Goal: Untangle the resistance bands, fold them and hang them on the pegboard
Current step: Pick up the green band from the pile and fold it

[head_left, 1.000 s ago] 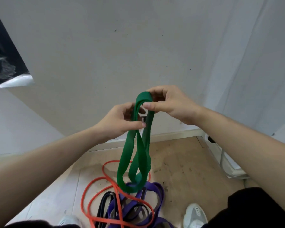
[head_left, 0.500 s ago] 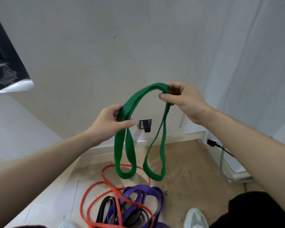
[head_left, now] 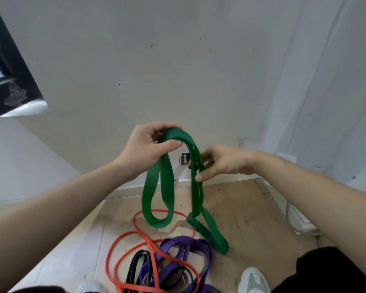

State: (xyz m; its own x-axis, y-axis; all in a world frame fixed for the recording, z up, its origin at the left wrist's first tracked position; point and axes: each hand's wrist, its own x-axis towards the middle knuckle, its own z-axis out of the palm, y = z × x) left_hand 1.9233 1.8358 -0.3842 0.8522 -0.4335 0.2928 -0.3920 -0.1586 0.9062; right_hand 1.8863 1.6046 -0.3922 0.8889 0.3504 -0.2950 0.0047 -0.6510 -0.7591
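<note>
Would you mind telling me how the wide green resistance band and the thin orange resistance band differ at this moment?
The wide green resistance band is held up off the floor, gripped by the left hand with the right hand on one strand; the thin orange resistance band lies on the floor. Green is much broader. Green hangs free of the pile; orange crosses the purple band. Both are closed loops.

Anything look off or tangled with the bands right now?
The green band is held at its top fold by the left hand, but its right-side strands by the right hand hang twisted, lower than the left loop. On the floor, the orange, purple and black bands lie knotted together.
</note>
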